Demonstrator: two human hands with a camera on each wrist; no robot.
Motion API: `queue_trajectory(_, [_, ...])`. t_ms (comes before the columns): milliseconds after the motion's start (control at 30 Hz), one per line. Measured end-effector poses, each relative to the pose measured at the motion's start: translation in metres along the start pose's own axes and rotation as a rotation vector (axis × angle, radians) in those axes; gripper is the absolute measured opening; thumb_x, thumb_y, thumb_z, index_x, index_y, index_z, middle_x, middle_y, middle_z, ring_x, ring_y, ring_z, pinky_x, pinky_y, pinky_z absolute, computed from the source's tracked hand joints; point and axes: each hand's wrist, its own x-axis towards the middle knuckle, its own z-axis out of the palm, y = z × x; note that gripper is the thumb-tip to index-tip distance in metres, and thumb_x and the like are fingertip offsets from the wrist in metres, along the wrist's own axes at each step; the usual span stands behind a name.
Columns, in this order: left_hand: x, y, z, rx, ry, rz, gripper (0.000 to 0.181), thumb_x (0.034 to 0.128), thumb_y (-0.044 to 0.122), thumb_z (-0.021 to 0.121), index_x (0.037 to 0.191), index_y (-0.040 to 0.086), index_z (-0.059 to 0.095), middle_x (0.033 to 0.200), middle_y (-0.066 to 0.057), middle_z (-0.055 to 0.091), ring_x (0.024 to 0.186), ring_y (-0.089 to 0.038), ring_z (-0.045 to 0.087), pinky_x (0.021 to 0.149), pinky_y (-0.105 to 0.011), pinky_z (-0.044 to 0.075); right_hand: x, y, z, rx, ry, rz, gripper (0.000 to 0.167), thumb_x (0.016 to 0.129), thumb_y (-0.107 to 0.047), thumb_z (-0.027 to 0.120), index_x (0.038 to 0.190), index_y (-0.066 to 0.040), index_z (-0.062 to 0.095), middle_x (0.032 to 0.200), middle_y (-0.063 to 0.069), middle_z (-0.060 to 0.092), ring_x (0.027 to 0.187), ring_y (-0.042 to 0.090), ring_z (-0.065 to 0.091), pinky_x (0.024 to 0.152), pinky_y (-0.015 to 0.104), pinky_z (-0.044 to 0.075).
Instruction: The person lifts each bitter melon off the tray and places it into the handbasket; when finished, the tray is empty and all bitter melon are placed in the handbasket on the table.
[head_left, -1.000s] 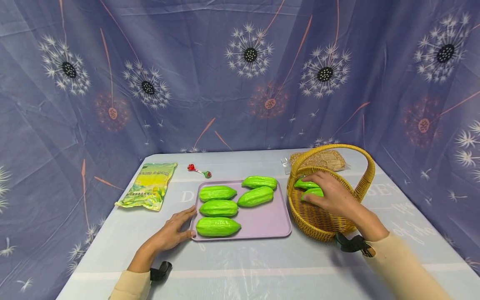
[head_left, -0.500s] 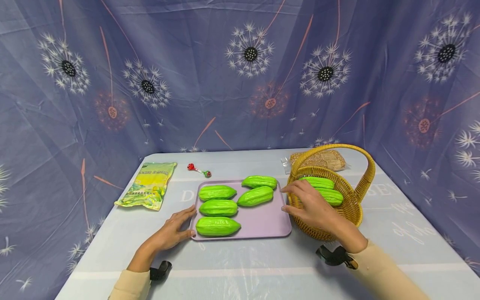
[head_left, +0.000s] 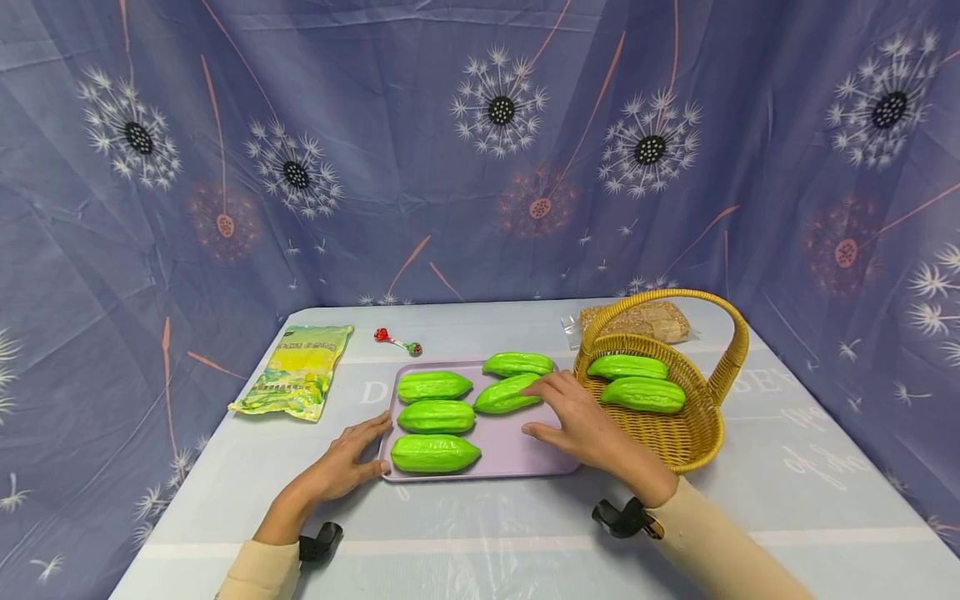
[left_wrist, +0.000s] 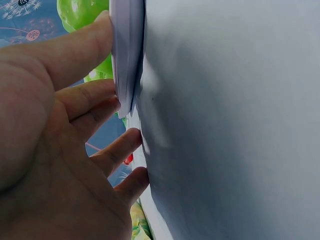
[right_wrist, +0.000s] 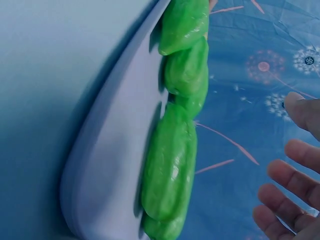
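A lilac tray (head_left: 517,454) bears several glossy green ridged fruits, pointed at one end; their exact kind is unclear. Three of them (head_left: 436,417) lie in a column on its left, two (head_left: 510,393) at the back right. My left hand (head_left: 348,458) rests at the tray's left edge; its thumb (left_wrist: 80,50) and some fingertips touch the rim in the left wrist view. Above the tray's right part hovers my right hand (head_left: 581,421), fingers spread and holding nothing. In the right wrist view, these fingers (right_wrist: 290,182) stand apart from the fruits (right_wrist: 170,165).
A yellow wicker basket (head_left: 678,442) with a tall handle stands right of the tray, two green fruits (head_left: 643,394) inside. Behind it lies a clear bag (head_left: 645,321) of tan food. A yellow-green packet (head_left: 296,371) and a red-and-green wrapped stick (head_left: 399,342) lie at the back left.
My right hand has let go of a green fruit in the basket and moved left, out of the basket and over the tray. The left hand has stayed at the tray's edge.
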Motion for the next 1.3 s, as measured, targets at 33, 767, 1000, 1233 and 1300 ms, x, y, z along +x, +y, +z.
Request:
queue_trajectory(33, [0.000, 0.000, 0.000, 0.000, 0.000, 0.000, 0.064, 0.0861, 0.023, 0.067, 0.140, 0.000, 0.042, 0.151, -0.019, 0.034, 0.134, -0.045, 0.030, 0.102, -0.068, 0.022, 0.001, 0.000, 0.003, 0.004, 0.001, 0.005, 0.044, 0.078, -0.029, 0.076, 0.114, -0.008, 0.063, 0.111, 0.004, 0.060, 0.104, 0.018, 0.052, 0.086, 0.037, 0.047])
queue_trajectory(767, [0.000, 0.000, 0.000, 0.005, 0.006, 0.000, 0.064, 0.0859, 0.024, 0.068, 0.140, 0.001, 0.042, 0.151, -0.018, 0.034, 0.134, -0.044, 0.031, 0.103, -0.068, 0.021, 0.018, 0.013, 0.044, -0.023, -0.046, 0.217, 0.061, 0.077, -0.028, 0.077, 0.128, -0.005, 0.054, 0.129, 0.013, 0.055, 0.121, 0.031, 0.046, 0.101, 0.049, 0.040])
queue_trajectory(1000, [0.000, -0.001, 0.001, 0.007, 0.009, 0.005, 0.064, 0.0861, 0.025, 0.067, 0.140, 0.001, 0.042, 0.151, -0.017, 0.034, 0.134, -0.044, 0.031, 0.102, -0.067, 0.022, 0.022, 0.018, 0.050, -0.039, -0.107, 0.252, 0.064, 0.078, -0.031, 0.076, 0.131, -0.005, 0.052, 0.136, 0.015, 0.051, 0.126, 0.035, 0.042, 0.105, 0.050, 0.035])
queue_trajectory(1233, [0.000, 0.000, 0.001, 0.008, 0.010, 0.005, 0.064, 0.0860, 0.025, 0.067, 0.140, 0.000, 0.043, 0.151, -0.017, 0.035, 0.134, -0.044, 0.032, 0.102, -0.068, 0.022, 0.025, 0.021, 0.053, -0.052, -0.155, 0.284, 0.067, 0.078, -0.032, 0.076, 0.134, -0.006, 0.050, 0.141, 0.017, 0.046, 0.129, 0.037, 0.041, 0.109, 0.052, 0.030])
queue_trajectory(1300, [0.000, 0.000, 0.001, 0.007, 0.009, 0.005, 0.064, 0.0860, 0.024, 0.067, 0.140, 0.000, 0.043, 0.151, -0.018, 0.035, 0.134, -0.044, 0.031, 0.102, -0.068, 0.021, 0.026, 0.021, 0.054, -0.051, -0.174, 0.297, 0.068, 0.079, -0.033, 0.075, 0.135, -0.006, 0.048, 0.143, 0.017, 0.044, 0.131, 0.038, 0.039, 0.110, 0.054, 0.028])
